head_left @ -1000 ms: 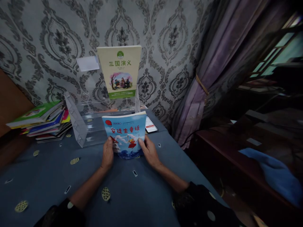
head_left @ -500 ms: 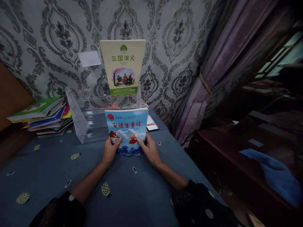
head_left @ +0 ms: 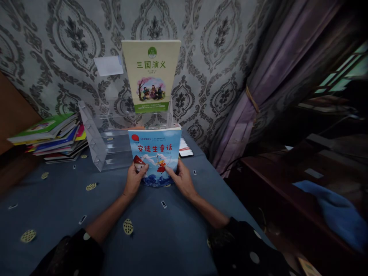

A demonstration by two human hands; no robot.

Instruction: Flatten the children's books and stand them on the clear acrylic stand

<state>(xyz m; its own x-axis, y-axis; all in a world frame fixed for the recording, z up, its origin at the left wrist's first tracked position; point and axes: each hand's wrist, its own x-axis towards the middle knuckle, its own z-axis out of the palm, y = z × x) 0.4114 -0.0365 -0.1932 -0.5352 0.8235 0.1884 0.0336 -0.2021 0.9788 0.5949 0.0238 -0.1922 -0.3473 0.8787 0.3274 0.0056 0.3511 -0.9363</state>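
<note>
A blue children's book [head_left: 155, 157] with red Chinese lettering faces me, held upright in front of the clear plastic rack [head_left: 99, 142]. My left hand [head_left: 134, 178] grips its lower left side, thumb on the cover. On the lower right side, my right hand [head_left: 182, 178] has the same hold. The other fingers of both hands are behind the book. Higher up, a cream and green book [head_left: 152, 76] stands at the right end of the rack's top level. The blue book hides part of the rack's lower right.
Several books lie in a stack [head_left: 57, 134] left of the rack. A pale card [head_left: 109, 66] shows against the patterned wall. To the right are a tied purple curtain [head_left: 244, 111], a dark red furniture edge [head_left: 267, 184] and a blue cloth [head_left: 330, 214].
The view has tilted slightly, so the rack and books sit a little higher in the picture. Both hands keep the same grip on the blue book.
</note>
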